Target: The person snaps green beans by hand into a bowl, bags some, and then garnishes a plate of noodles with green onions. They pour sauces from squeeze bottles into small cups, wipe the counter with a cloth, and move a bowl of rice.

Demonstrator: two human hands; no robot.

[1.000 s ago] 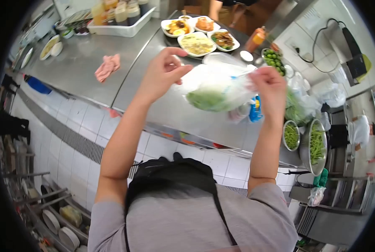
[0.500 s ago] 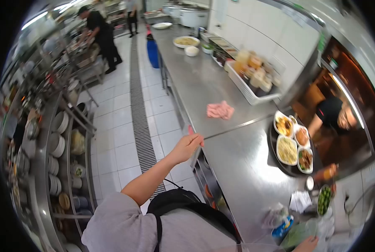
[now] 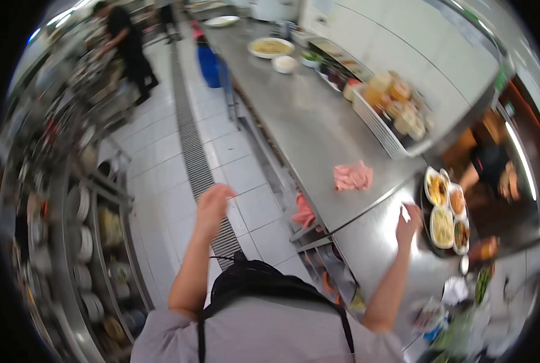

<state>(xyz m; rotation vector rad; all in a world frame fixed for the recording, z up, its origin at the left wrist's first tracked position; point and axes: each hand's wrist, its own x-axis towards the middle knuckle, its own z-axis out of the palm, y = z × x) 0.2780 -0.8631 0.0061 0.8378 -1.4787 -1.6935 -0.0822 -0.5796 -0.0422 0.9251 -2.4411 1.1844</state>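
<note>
Head view, looking down over grey shoulders. Left hand (image 3: pixel 214 202) raised above the floor grate (image 3: pixel 191 151), blurred, fingers loosely spread, nothing in it. Right hand (image 3: pixel 409 225) lifted over the steel tabletop (image 3: pixel 318 127), pinching a small white scrap (image 3: pixel 406 213), just beside the tray (image 3: pixel 425 213) of filled dishes. Pink cloth (image 3: pixel 353 176) lying nearby on the tabletop.

Looks down a long steel worktop (image 3: pixel 318 130) in a blurred kitchen. Holds the left hand (image 3: pixel 213 202) up over the tiled floor (image 3: pixel 161 157), beside the drain grate (image 3: pixel 192 151), fingers loosely bent, grip unclear through the blur. Holds the right hand (image 3: pixel 408 224) up above the worktop, just beside a dark tray (image 3: pixel 445 253) of filled dishes (image 3: pixel 442 227), a small white scrap (image 3: pixel 405 212) showing at its top edge. Shows a pink cloth (image 3: pixel 353 176) on the steel, near a white crate (image 3: pixel 382 130) of containers.
</note>
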